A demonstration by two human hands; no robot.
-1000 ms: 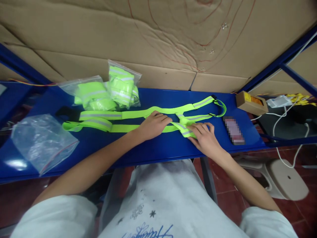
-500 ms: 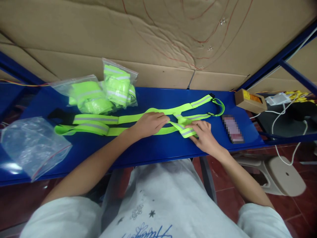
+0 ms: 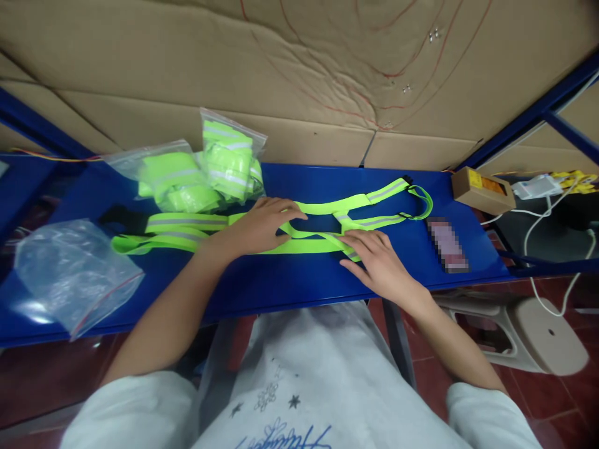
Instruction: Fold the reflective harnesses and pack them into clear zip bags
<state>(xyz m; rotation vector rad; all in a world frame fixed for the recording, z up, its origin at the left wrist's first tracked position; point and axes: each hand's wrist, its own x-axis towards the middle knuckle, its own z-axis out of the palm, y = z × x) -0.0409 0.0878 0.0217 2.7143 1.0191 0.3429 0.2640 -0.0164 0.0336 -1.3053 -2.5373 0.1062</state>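
Two bare hands in the head view, both low over a blue surface [image 3: 290, 280], forearms coming in from either side of a pale printed shirt [image 3: 304, 368]. From where I stand, the work lies right under them: a yellow-green strap harness [image 3: 327, 206], stretched lengthwise along the middle of the surface, grey stripe along parts of it.

Left hand [image 3: 264, 227]: palm down across the straps, fingers curved, thumb parted from the forefinger. One loose band [image 3: 309, 236] of the harness runs from beside its thumb to the other hand. Right hand [image 3: 374, 259]: fingers laid forward onto the band near the crosspiece [image 3: 344, 218], thumb spread off to the near side; cannot tell if anything is pinched beneath.

Harness ends: a small loop with black fittings [image 3: 408, 180] at far right; folded straps at left, a dark piece [image 3: 124, 217] just behind them, too blurred to name.

Around it: clear bags packed with yellow-green bands [image 3: 229, 159] at the back left, against a cardboard wall [image 3: 299, 81]. Clear flat bag [image 3: 77, 271] at the near left. Right end: phone [image 3: 448, 245], screen pixelated, small cardboard box [image 3: 484, 190] behind it. Beige stool [image 3: 547, 333] on the red floor, lower right
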